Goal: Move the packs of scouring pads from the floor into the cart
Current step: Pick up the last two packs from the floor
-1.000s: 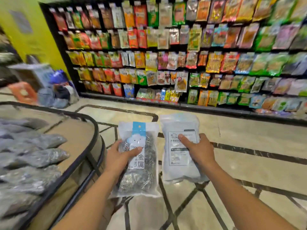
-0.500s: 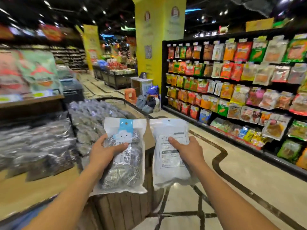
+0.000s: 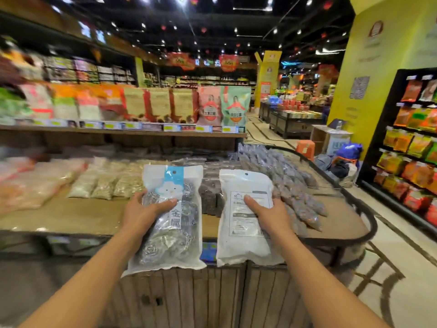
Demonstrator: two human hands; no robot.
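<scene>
Bright store lighting from small ceiling spotlights point(image 3: 182, 0) on a dark ceiling. Left shelves point(image 3: 59, 107) smear with motion blur; wide-angle distortion bends the frame edges; the centre stays sharp.

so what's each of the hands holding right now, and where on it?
Left hand grips the clear pack of steel scouring pads at its left edge, about mid-height. Right hand grips the white plastic pack at its right edge, thumb on the label.
</scene>
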